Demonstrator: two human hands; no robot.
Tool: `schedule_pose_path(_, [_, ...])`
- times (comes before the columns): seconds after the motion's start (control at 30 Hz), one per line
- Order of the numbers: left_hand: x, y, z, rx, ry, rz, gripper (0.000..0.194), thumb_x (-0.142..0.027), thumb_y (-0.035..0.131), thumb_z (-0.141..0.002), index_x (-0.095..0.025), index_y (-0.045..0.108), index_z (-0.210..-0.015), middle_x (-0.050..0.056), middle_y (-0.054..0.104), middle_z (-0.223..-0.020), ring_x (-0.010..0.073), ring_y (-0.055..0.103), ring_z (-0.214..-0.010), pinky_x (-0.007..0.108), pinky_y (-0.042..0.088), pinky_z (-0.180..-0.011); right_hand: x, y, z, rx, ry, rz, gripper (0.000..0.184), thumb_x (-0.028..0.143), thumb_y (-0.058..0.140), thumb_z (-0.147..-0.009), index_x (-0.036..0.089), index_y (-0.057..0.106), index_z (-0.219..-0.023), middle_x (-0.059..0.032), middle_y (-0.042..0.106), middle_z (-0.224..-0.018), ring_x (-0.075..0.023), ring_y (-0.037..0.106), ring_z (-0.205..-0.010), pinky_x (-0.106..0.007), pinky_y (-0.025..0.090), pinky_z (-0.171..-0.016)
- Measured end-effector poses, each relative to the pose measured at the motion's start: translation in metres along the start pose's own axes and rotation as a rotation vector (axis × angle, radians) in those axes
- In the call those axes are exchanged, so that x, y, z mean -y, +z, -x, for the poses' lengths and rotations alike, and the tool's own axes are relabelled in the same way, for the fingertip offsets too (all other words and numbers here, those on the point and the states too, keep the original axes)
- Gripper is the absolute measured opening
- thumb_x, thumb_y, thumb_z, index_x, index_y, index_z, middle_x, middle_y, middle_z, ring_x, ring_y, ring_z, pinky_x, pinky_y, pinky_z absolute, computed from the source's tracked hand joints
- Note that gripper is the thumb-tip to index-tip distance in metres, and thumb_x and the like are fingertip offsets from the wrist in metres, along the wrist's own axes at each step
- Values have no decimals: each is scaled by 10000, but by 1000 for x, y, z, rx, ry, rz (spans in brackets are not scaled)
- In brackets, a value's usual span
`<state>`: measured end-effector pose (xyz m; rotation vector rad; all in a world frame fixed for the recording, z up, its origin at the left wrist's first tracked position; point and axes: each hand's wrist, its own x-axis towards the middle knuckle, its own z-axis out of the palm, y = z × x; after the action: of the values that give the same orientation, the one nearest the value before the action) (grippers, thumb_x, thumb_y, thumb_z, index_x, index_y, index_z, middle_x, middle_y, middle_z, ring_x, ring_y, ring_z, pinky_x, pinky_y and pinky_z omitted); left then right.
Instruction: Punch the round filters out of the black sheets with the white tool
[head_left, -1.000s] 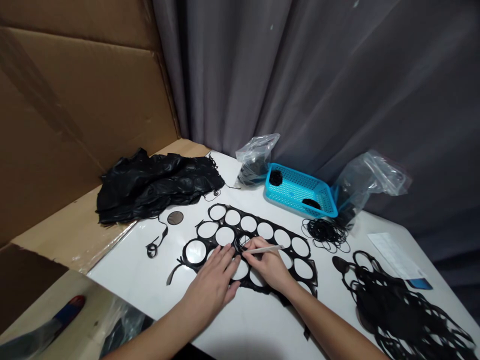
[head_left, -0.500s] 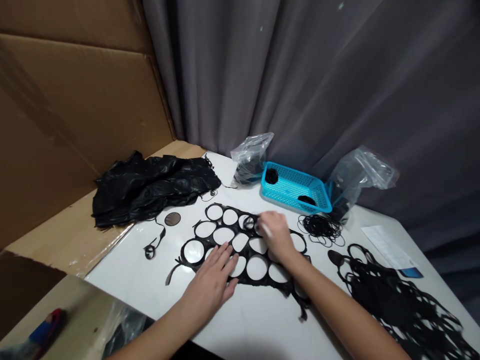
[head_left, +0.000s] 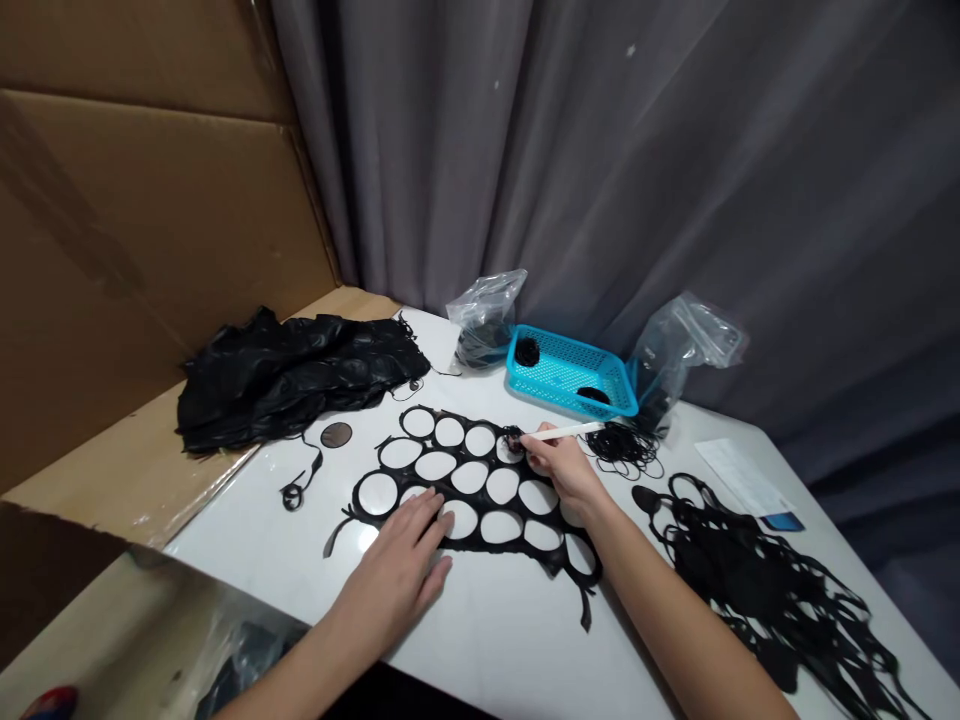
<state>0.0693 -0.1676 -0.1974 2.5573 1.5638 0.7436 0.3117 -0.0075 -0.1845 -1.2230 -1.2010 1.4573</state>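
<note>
A black rubbery sheet [head_left: 431, 442] with several rows of round holes lies flat on the white table. My left hand [head_left: 401, 545] rests on its near left edge, fingers stretched out and palm down. At the far edge, my right hand [head_left: 566, 470] is closed on a slim white pen-like stick [head_left: 574, 431], which points up to the right. A small tangle of thin black rings [head_left: 512, 436] sits at the fingertips, over a hole in the top row. Whether the fingers also grip the tangle I cannot tell.
A blue basket [head_left: 574, 407] holds two black ring bundles, with clear plastic bags [head_left: 491, 300] beside it. Crumpled black sheets [head_left: 300, 370] lie at the left, holed black scraps [head_left: 750, 570] at the right. Loose black rings [head_left: 622, 447] and a white paper [head_left: 731, 470] lie near.
My right hand has shifted the black ring tangle from the third hole of the top row to the hole on its right. The left hand stays on the sheet; the view has shifted slightly.
</note>
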Motion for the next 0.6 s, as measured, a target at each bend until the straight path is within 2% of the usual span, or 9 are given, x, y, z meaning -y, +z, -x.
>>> schedule_pose_path(0.13, [-13,-4,18,21,3,-39,351,-229,528,-962,-149,581,-1299,147,612,-1324,306,563,-1258,461,498,-1042,6,23,23,241,147,-182,453,381,876,-641,211,458,-672,3,600,-710,-137,596,-670,-190,368,-442])
schedule_pose_path(0.23, [-20,2,28,37,1,-59,397,-255,543,-960,-151,553,-1342,142,612,-1346,306,551,-1279,452,495,-1046,3,42,46,366,210,-199,402,356,847,-696,208,473,-714,-7,618,-771,-162,651,-759,-216,473,-540])
schedule_pose_path(0.3, [-21,6,31,39,-6,-75,424,-259,561,-946,-147,544,-1354,143,608,-1359,315,533,-1302,457,490,-1051,-3,51,62,413,200,-115,353,332,795,-754,208,466,-730,6,606,-777,-153,638,-749,-251,495,-628])
schedule_pose_path(0.37, [-20,10,33,40,-7,-79,441,-245,574,-928,-148,542,-1358,135,610,-1362,317,519,-1318,461,482,-1060,-9,57,76,445,99,68,283,306,718,-815,210,463,-739,22,573,-752,-143,591,-720,-264,467,-653])
schedule_pose_path(0.47, [-20,11,34,35,6,-89,460,-221,582,-911,-143,537,-1362,124,609,-1369,319,507,-1332,461,474,-1070,-15,61,91,423,-118,387,209,270,611,-871,217,460,-735,35,520,-719,-144,513,-697,-273,423,-661])
schedule_pose_path(0.6, [-20,10,35,23,-7,-72,454,-209,570,-911,-154,534,-1360,119,606,-1375,306,494,-1348,449,465,-1082,-21,63,99,378,-289,549,212,214,552,-898,213,455,-710,15,556,-788,-156,530,-767,-283,407,-721])
